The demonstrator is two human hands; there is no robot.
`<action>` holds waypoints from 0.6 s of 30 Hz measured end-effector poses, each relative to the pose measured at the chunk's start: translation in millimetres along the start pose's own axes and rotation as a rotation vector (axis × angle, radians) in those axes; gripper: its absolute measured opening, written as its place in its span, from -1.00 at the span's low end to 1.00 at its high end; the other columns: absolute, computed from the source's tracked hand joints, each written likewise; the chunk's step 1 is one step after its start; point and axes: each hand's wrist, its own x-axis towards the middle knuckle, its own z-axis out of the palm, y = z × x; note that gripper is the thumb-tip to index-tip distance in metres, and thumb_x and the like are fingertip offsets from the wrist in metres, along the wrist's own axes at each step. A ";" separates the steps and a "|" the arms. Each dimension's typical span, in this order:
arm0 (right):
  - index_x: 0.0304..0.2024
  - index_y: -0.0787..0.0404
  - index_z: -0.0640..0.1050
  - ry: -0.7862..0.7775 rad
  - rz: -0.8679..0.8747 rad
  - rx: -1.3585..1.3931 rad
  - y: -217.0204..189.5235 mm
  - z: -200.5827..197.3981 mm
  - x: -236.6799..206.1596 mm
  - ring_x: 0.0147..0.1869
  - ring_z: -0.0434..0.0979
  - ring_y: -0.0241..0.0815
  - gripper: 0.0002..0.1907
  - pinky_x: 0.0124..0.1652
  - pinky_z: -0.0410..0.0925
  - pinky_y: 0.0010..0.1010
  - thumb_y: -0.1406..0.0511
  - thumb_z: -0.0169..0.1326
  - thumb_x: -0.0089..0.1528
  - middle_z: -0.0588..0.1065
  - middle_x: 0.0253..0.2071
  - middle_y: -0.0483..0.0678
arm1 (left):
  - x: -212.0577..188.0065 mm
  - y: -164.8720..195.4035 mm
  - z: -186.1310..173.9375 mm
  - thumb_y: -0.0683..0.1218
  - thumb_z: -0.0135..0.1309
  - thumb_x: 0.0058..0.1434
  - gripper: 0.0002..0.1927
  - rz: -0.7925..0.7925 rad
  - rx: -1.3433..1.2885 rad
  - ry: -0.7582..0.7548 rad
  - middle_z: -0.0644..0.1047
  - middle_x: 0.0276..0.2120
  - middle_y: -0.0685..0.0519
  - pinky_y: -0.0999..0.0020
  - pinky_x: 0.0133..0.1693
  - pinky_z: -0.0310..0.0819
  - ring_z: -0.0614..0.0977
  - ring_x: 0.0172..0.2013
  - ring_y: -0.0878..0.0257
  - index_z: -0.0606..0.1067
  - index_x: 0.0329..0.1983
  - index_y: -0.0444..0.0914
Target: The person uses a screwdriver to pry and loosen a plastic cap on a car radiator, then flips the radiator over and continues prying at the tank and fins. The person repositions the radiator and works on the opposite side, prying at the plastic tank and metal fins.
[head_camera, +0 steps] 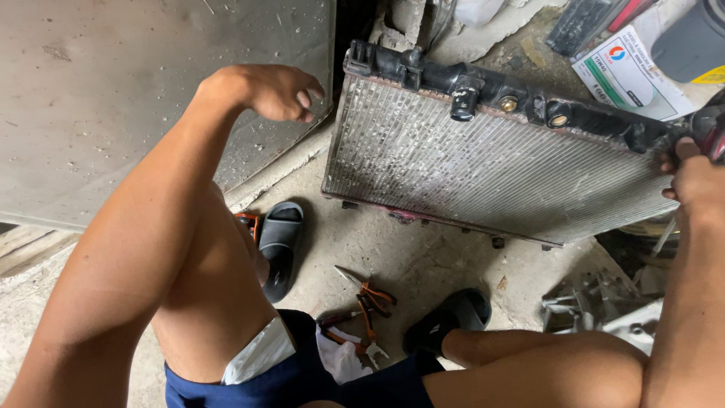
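A person seated on a concrete floor steadies an upright car radiator, the right hand closed on its right end. The left hand hangs empty, fingers loosely curled, left of it. Orange-handled pliers lie near the sandalled feet.
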 end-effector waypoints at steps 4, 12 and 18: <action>-0.01 0.00 0.47 0.016 -0.078 -0.040 -6.4 3.5 -14.6 -0.38 0.40 -0.48 -0.79 -0.55 0.22 -0.54 0.06 0.00 0.51 0.50 -0.29 -0.26 | -12.3 -9.1 5.1 0.07 0.08 0.29 -0.36 0.002 0.035 0.000 0.47 0.28 0.04 0.05 0.27 0.35 0.46 0.30 0.05 0.28 0.44 -0.07; 0.00 0.03 0.49 0.001 -0.065 -0.090 -13.8 8.8 -42.9 -0.28 0.43 -0.51 -0.71 -0.47 0.24 -0.53 0.02 -0.05 0.60 0.52 -0.22 -0.29 | -34.8 -25.7 18.5 0.10 0.08 0.29 -0.37 -0.019 0.029 0.000 0.48 0.28 0.06 0.05 0.27 0.34 0.46 0.29 0.06 0.30 0.43 -0.04; 0.02 0.03 0.49 0.057 -0.085 -0.132 -17.8 12.8 -57.9 -0.27 0.47 -0.52 -0.73 -0.45 0.28 -0.54 0.03 -0.05 0.57 0.53 -0.22 -0.30 | -38.5 -24.5 21.8 0.12 0.08 0.28 -0.36 -0.014 0.046 -0.007 0.50 0.27 0.06 0.05 0.27 0.34 0.47 0.29 0.05 0.30 0.43 -0.04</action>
